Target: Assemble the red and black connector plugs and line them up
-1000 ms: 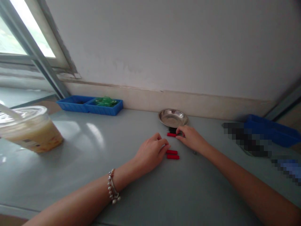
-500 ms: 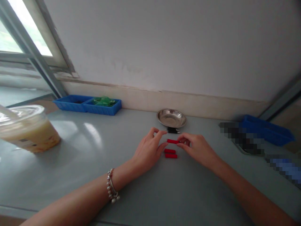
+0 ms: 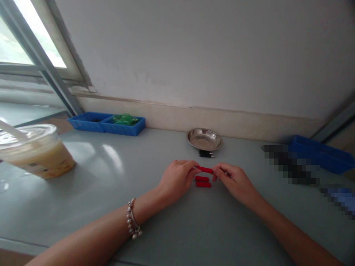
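Observation:
Between my hands, a small red cylindrical piece (image 3: 205, 169) lies sideways, raised a little over the table. My left hand (image 3: 176, 180) pinches its left end, where a thin pale bit shows at the fingertips. The fingers of my right hand (image 3: 235, 180) are closed on its right end. Just below are two more red pieces, an upper one (image 3: 202, 178) and a lower one (image 3: 203, 184), resting side by side on the table. Beyond my hands lie black pieces with metal tips (image 3: 205, 153), grouped in front of a shallow steel dish (image 3: 204, 141).
A blue two-part tray (image 3: 122, 129) holding green items (image 3: 125, 119) stands against the wall. At left is a lidded plastic cup (image 3: 46, 159) with a straw. Another blue tray (image 3: 321, 153) and blurred-out items (image 3: 291, 166) lie on the right of the grey table (image 3: 155, 229).
My left fingers, apart from the red piece before, have closed on its left end. My right hand has dropped slightly and still grips the other end. The view has shifted slightly.

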A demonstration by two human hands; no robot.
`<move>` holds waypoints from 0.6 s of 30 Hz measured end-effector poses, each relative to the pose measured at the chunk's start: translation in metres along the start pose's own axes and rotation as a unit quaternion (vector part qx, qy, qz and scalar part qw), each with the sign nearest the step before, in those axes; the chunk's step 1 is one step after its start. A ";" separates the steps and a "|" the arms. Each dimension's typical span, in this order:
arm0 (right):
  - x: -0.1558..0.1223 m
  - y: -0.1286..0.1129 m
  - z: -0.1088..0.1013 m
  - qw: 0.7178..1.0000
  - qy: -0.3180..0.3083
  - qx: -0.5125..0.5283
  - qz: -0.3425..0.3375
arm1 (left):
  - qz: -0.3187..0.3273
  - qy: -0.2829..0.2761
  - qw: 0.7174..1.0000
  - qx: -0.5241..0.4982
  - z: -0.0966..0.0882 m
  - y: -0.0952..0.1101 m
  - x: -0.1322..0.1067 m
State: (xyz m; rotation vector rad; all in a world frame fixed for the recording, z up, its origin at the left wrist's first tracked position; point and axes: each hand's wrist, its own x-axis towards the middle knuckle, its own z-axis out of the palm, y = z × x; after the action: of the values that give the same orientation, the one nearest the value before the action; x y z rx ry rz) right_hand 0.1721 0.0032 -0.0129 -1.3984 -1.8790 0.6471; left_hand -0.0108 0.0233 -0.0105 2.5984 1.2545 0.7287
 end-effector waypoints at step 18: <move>-0.001 -0.002 0.000 0.996 0.064 0.061 0.021 | -0.002 0.002 1.000 -0.020 -0.002 0.005 0.000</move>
State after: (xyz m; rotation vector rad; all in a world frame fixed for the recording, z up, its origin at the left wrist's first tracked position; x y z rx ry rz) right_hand 0.1706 0.0020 -0.0114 -1.3703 -1.6862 0.6659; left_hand -0.0080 0.0198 -0.0070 2.5628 1.2342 0.7511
